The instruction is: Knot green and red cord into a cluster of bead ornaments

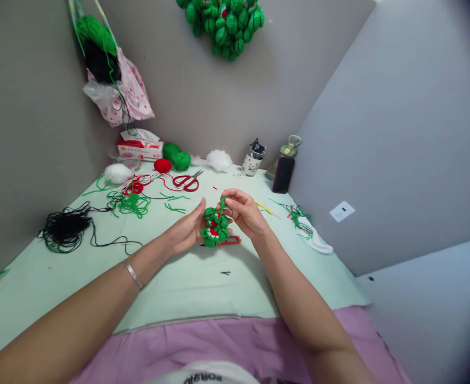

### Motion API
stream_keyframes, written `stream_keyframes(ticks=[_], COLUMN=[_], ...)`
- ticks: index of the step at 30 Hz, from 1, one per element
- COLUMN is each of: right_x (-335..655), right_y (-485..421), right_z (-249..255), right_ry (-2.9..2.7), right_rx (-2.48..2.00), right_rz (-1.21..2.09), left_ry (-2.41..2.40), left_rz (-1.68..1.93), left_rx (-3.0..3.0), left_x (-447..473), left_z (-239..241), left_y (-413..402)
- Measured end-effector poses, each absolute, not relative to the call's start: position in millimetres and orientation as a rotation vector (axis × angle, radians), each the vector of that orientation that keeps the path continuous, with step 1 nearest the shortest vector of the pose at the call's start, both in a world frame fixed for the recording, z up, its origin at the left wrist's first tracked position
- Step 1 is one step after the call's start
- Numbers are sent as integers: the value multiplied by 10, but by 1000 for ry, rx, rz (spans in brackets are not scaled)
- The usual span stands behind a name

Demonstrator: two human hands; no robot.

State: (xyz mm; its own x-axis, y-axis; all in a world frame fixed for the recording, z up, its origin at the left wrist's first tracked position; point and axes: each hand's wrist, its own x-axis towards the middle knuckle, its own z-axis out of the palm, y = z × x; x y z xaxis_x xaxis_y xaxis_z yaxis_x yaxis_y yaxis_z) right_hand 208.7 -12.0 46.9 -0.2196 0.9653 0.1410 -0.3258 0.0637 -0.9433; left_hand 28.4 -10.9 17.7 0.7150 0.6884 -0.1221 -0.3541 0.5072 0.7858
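A small green crocheted piece (pixel 216 228) with red and white parts is held above the middle of the table. My left hand (pixel 190 230) supports it from the left, thumb raised and fingers partly hidden behind it. At its top, my right hand (pixel 243 209) pinches a green crocheted strand (pixel 222 203) between thumb and fingers. Behind and below the piece lie orange-red thread snips (pixel 233 240), partly covered. A few short dark bits (pixel 225 273) rest on the table nearer to me.
Red-handled scissors (pixel 187 182), a red yarn ball (pixel 162 166) and green yarn (pixel 177 156) lie farther back. Tangled black yarn (pixel 66 228) spreads at left. A yellow-handled tool (pixel 264 207) and yarn scraps (pixel 299 220) are at right. A phone (pixel 283 174) leans by a bottle (pixel 289 148).
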Motion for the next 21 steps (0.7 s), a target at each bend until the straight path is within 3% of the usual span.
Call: stream_keyframes(ticks=[10, 21], right_x=[2080, 2094], right_y=[-57, -42], right_z=[445, 438], right_ry=[-1134, -1031], right_rx=[-911, -905], right_rz=[1150, 1200], left_ry=[514, 575], left_rz=[793, 939], left_rx=[931, 1049], left_x=[267, 237], left_z=[229, 164], left_y=[-107, -34])
